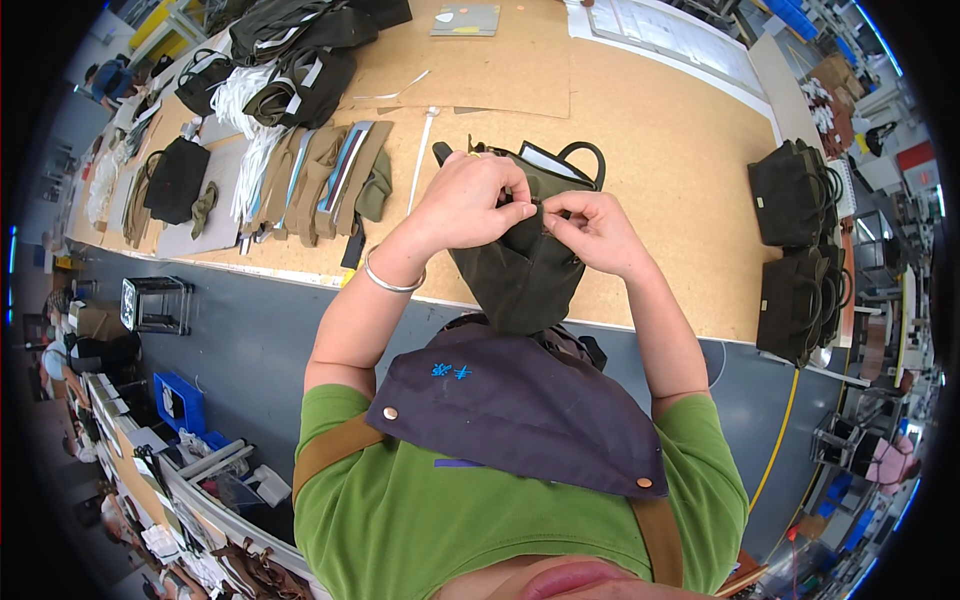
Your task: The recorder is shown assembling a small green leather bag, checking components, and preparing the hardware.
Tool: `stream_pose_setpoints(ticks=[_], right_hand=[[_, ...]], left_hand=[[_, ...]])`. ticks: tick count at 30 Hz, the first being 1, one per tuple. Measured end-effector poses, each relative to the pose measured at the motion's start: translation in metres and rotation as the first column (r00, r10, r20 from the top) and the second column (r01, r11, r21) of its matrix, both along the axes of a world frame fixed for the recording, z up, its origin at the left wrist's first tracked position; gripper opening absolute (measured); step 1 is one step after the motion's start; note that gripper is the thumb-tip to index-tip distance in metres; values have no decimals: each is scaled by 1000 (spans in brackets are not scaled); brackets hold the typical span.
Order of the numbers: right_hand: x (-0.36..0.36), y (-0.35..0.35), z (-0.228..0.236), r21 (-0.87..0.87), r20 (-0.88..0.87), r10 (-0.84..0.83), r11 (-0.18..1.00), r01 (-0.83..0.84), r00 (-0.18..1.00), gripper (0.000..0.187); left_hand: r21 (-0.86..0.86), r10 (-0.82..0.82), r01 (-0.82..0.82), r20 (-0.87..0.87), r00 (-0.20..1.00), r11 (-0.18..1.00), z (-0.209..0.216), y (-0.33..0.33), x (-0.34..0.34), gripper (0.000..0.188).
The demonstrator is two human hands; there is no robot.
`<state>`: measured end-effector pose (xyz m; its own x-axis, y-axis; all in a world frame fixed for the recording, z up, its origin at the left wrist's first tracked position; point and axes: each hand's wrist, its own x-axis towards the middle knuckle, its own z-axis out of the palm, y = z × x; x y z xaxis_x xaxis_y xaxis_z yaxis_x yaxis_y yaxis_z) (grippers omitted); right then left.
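Observation:
A dark olive fabric handbag (522, 285) stands at the table's front edge, tilted toward me, its body hanging partly over the edge. Its loop handle (586, 150) sticks up at the far side, and a pale lining or sheet shows in the opening. My left hand (478, 200), with a silver bangle on the wrist, is closed, thumb and fingers pinching at the bag's upper edge. Close beside it, my right hand (594, 228) pinches the same edge between thumb and forefinger. Whatever small part lies between the fingertips is too small to make out.
On the wooden table (680, 220), strips of brown, blue and white material (320, 185) lie to the left, with white cords (245, 100) and dark bags (305, 85) behind them. Finished-looking dark handbags (790, 195) are stacked at the right edge. A metal-framed stool (157, 305) stands on the floor at left.

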<state>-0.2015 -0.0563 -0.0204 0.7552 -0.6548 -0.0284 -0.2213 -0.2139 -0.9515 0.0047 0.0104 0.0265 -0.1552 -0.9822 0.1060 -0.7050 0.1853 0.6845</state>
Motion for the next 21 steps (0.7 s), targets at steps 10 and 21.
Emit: stream_pose_setpoints(ticks=[10, 21], right_hand=[[-1, 1, 1, -34, -5, -4, 999, 4, 1000, 16], [-1, 2, -1, -12, 30, -2, 1000, 2, 1000, 14]], left_hand=[[-39, 22, -21, 25, 999, 999, -4, 5, -3, 14], [-68, 34, -34, 1, 999, 997, -9, 9, -2, 14]])
